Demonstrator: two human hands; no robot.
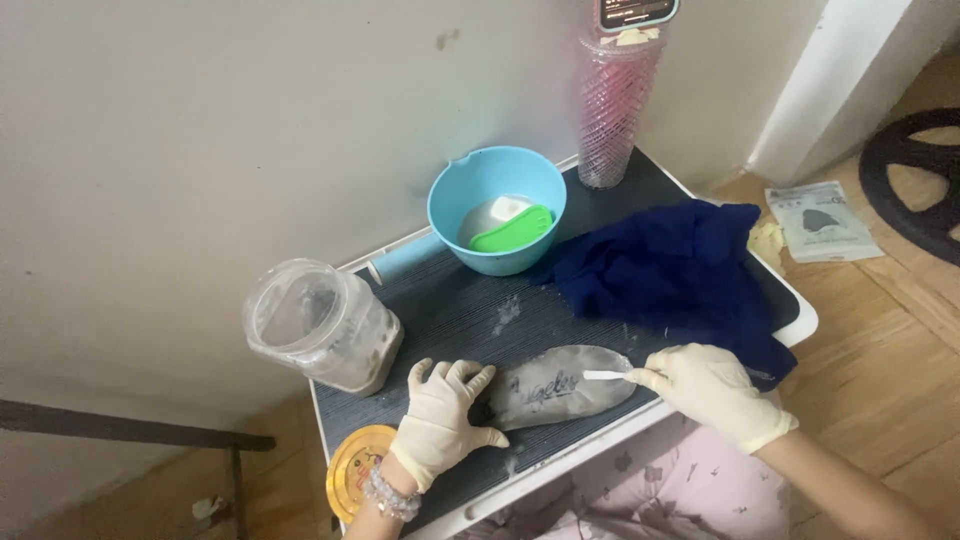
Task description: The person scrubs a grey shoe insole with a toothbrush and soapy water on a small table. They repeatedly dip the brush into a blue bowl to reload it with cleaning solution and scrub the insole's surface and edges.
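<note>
Small dark tray table (470, 310) against a pale wall. My left hand (440, 420), gloved, fingers spread, pins the grey insole's (560, 385) heel. My right hand (712, 390) pinches a small white stick (603, 375) at the toe. Step, I judge: cleaning; next calls for steady strokes.

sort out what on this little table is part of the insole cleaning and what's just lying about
In use:
- grey insole, pinned at its heel end by the gloved left hand
- small white tool, held in the gloved right hand
- probably the blue bowl with a green brush

Lying about:
- dark blue cloth
- clear plastic jar
- yellow lid
- pink tumbler
- packet on the floor
</note>
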